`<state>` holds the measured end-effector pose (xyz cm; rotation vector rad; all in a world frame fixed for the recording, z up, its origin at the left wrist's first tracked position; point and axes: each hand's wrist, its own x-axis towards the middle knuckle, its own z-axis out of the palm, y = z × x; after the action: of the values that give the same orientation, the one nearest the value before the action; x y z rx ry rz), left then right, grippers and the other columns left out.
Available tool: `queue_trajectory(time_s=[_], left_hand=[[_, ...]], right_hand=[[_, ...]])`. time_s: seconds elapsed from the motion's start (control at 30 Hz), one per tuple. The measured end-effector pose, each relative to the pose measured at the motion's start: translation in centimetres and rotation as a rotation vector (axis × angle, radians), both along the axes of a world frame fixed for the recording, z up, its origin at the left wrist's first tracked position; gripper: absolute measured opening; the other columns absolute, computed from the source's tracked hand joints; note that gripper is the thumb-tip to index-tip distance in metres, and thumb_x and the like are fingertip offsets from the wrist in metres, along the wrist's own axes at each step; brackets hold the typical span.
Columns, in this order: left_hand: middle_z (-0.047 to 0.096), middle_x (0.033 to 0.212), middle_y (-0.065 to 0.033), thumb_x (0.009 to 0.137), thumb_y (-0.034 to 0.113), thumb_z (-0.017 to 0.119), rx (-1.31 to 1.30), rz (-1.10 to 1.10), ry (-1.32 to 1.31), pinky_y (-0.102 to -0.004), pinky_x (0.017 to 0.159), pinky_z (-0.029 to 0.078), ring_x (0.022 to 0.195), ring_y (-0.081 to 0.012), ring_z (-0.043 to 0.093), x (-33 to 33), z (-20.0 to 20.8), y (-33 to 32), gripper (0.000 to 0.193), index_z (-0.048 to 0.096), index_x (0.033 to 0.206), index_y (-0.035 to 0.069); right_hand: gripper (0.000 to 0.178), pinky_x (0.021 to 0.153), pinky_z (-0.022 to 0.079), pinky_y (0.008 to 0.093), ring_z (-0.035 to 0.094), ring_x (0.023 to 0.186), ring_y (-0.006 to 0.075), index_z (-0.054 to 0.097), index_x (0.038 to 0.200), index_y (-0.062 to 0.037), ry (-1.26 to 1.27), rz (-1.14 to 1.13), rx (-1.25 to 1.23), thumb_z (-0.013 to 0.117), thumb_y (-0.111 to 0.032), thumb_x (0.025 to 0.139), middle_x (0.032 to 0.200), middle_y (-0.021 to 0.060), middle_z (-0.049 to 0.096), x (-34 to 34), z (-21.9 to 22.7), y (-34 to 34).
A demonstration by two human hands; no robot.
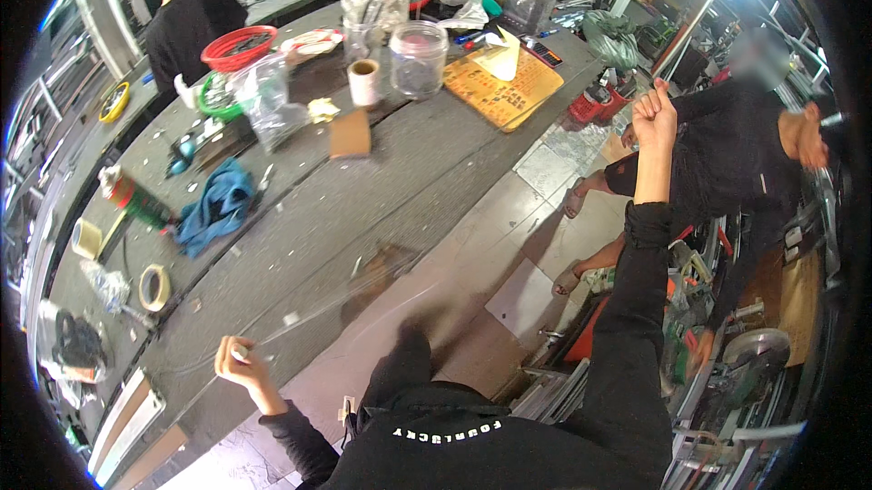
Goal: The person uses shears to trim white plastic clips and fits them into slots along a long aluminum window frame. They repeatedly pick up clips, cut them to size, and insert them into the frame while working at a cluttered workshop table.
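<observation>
My left hand (241, 365) is low over the near edge of the grey worktable (336, 208), its fingers curled around something small and whitish that I cannot make out. Faint, clear, streaky lines run across the table near it; whether they reach the hand is unclear. My right arm is raised out to the right, away from the table. At its end my right hand (655, 118) is closed, fingers folded and one tip upward; anything inside is hidden. A roll of tape (155, 287) and a blue cloth (216, 208) lie on the table beyond my left hand.
A spray can (136, 197), clear jar (419, 60), paper roll (363, 83), red basket (239, 49) and yellow board (505, 84) occupy the table. One person (189, 25) is at the far left; another (718, 145) stands close on my right, beside racks of metal pieces.
</observation>
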<state>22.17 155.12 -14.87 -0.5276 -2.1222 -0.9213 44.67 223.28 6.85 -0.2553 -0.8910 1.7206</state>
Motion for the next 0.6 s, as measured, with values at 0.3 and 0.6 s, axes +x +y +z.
queue_trajectory(time_s=[0.3,0.6], left_hand=[[0.042,0.052,-0.0059,0.105,0.032,0.045,0.054,0.411,0.226,-0.0346,0.045,0.031,0.045,-0.0199,0.046,-4.0,4.4,11.4,0.056,0.044,0.054,0.007],[0.041,0.050,-0.0078,0.098,0.018,0.044,-0.110,0.455,-0.093,-0.0402,0.046,0.026,0.043,-0.0222,0.039,-6.4,6.9,27.1,0.041,0.045,0.059,0.005]], right_hand=[[0.023,0.057,0.034,0.0212,0.048,0.064,0.0021,0.072,0.096,-0.0032,-1.164,0.365,0.857,0.068,-0.026,0.096,0.070,-0.0051,0.057,-6.0,2.1,16.0],[0.027,0.056,0.038,0.0251,0.049,0.061,0.0053,0.070,0.088,-0.0053,-1.386,0.247,0.699,0.071,-0.032,0.094,0.070,-0.0058,0.056,0.0,-2.4,47.7]])
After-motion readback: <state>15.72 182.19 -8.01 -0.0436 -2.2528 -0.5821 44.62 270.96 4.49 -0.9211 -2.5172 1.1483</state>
